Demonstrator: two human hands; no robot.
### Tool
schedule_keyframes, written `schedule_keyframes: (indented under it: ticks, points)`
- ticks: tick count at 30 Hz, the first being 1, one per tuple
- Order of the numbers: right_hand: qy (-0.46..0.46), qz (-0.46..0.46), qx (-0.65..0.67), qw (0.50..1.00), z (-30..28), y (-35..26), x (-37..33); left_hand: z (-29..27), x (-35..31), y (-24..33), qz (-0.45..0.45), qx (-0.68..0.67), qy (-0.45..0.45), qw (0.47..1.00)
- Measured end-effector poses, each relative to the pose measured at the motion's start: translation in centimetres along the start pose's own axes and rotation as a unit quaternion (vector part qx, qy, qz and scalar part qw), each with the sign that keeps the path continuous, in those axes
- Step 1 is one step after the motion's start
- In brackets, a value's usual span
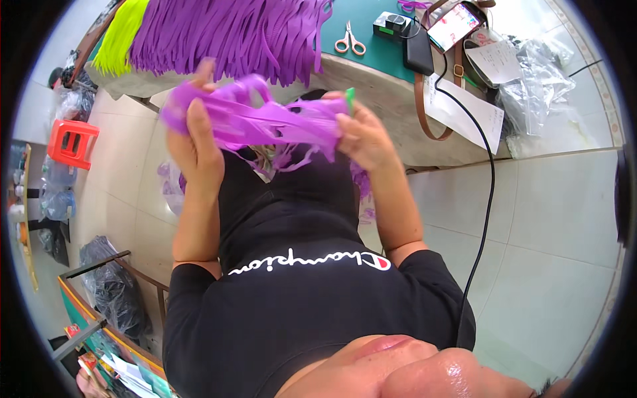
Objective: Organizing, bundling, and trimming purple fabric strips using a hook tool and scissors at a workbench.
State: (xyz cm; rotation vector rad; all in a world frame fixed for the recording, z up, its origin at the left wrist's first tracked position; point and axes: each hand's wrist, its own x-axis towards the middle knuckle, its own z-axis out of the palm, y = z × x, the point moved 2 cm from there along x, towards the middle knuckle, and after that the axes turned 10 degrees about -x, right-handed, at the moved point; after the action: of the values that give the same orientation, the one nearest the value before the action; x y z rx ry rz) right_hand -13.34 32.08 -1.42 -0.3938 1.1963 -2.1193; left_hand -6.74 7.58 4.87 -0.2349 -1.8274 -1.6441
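Note:
A bundle of soft purple strips (272, 123) is stretched between my two hands above my lap, blurred by motion, with thin ends dangling below. My left hand (199, 142) is closed round the bundle's left end, thumb pointing up. The right end is pinched in my right hand (368, 136). Something small and bright green (350, 98) shows at a fingertip of my right hand; I cannot tell what it is. Beyond them, a thick row of long purple strips (229, 36) hangs over the table's near edge, with yellow-green strips (123, 36) at its left end.
On the green tabletop (368, 63) lie pink-handled scissors (350, 40), a small black box (393, 25), a black power bank (418, 50) and a phone (454, 28). A black cable (492, 172) runs down my right side. A red stool (73, 144) stands at the left.

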Motion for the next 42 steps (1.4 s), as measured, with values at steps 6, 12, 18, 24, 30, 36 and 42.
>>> schedule_keyframes:
  ticks: [6,12,18,24,30,36,42]
  points:
    - [0.012,-0.128,-0.113,0.985,-2.6,-5.6,-4.9,3.1,-3.8,0.0,-0.183,-0.369,-0.021,0.911]
    - [0.115,-0.011,-0.22,0.969,-6.7,-5.5,-8.4,1.3,-6.5,-6.4,-0.524,-0.53,-0.02,0.666]
    - [0.143,-0.206,-0.253,0.934,-5.3,-9.9,-2.2,-1.0,4.2,-0.4,-0.317,-0.242,-0.021,0.917]
    - [0.08,-0.439,-0.183,0.876,-1.1,-13.3,-2.8,-2.6,10.5,9.3,-0.126,-0.146,-0.193,0.962]
    - [0.073,-0.199,-0.448,0.869,1.2,-9.4,-5.2,-4.6,3.8,6.9,-0.163,-0.158,-0.16,0.961]
    - [0.11,0.062,-0.585,0.801,-2.5,-2.0,-5.4,-0.3,-5.9,-1.6,-0.447,-0.283,-0.07,0.846]
    - [0.249,-0.201,-0.235,0.918,0.3,0.1,-2.9,2.2,-7.3,-2.8,-0.402,-0.33,0.002,0.854]
